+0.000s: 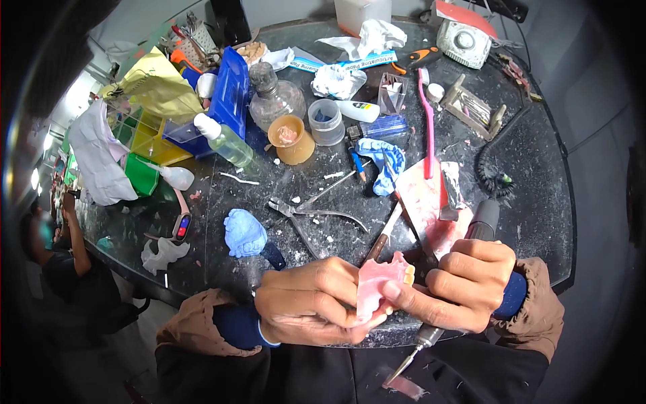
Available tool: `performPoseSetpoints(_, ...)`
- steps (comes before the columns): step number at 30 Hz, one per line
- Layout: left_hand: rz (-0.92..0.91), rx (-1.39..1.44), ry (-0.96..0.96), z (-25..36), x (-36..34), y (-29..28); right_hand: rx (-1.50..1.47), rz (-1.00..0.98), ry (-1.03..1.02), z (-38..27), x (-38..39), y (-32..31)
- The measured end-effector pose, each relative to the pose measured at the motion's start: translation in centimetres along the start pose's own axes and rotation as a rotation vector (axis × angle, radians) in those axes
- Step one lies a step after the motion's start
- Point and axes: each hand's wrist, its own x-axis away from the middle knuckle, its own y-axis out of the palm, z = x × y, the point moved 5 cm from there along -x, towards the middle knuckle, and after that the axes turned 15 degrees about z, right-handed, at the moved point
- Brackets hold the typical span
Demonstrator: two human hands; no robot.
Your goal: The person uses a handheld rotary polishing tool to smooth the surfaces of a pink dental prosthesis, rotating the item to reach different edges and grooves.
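Nearest, at the table's front edge, the left hand (pixel 306 303) is curled tight around a pink acrylic denture with a row of pale teeth (pixel 380 279); the right hand's thumb presses its near face. The right hand (pixel 464 286) is fisted around a grey-and-blue rotary handpiece (pixel 481 225), whose metal bur tip (pixel 410 357) points down over the lap.

Behind lie steel pliers (pixel 313 215), a blue plaster cast (pixel 243 232) and a pink wax sheet (pixel 424 202) on the dark speckled stone tabletop (pixel 538 202). Farther back stand an orange rubber bowl holding pinkish paste (pixel 291 139), a small clear jar with blue contents (pixel 326 121) and a clear glass bottle (pixel 272 97). A blue plastic bin (pixel 225 101) hides its contents. At the left rim another person (pixel 57 256) is dim and blurred.
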Motion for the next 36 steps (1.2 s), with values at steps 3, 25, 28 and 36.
performPoseSetpoints(3, -0.041, -0.014, -0.011, -0.1, -0.1, 0.2, 0.013, -0.053, 0.011, -0.4, 0.0, 0.1)
performPoseSetpoints(25, 0.173, 0.161, -0.570, -1.5, -0.8, -1.1, 0.016, 0.049, -0.049, -0.6, 0.2, 0.2)
performPoseSetpoints(28, 0.189, 0.225, -0.752, -1.8, -0.4, -1.3, 0.023, 0.082, 0.031, 0.9, 0.2, 0.0)
performPoseSetpoints(36, 0.066, 0.101, -0.902, -1.5, -0.5, -1.1, 0.195, -0.118, 0.138, 3.6, 0.0, 1.4)
